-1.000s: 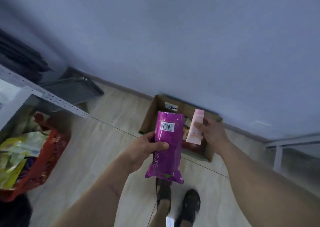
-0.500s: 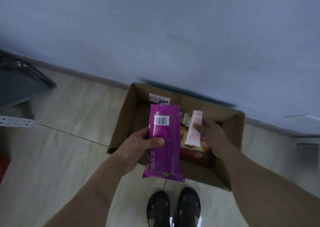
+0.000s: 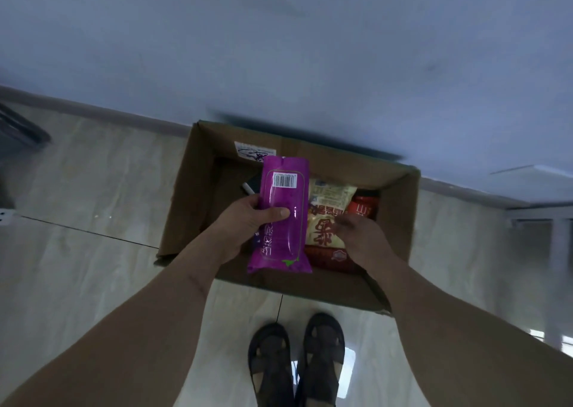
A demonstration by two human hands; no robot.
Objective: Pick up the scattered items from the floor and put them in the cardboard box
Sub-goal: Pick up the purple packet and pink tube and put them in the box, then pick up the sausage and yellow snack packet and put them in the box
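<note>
An open cardboard box (image 3: 400, 220) stands on the tiled floor against the wall. My left hand (image 3: 245, 220) grips a purple packet (image 3: 283, 217) with a barcode, holding it upright over the box's left half. My right hand (image 3: 359, 236) hovers low over the box's right half with its back toward me and fingers loosely bent down. No pink tube shows in it. Inside the box lie a yellow snack packet (image 3: 325, 217), a red packet (image 3: 362, 208) and a dark item (image 3: 251, 186) in the far left corner.
My two feet in dark sandals (image 3: 297, 360) stand just in front of the box. A white frame with a leg (image 3: 558, 239) stands at the right. A dark object (image 3: 18, 130) sits at the far left by the wall.
I have come closer and the box now lies right below my hands. The pink tube that my right hand held is no longer visible. The purple packet stays in my left hand.
</note>
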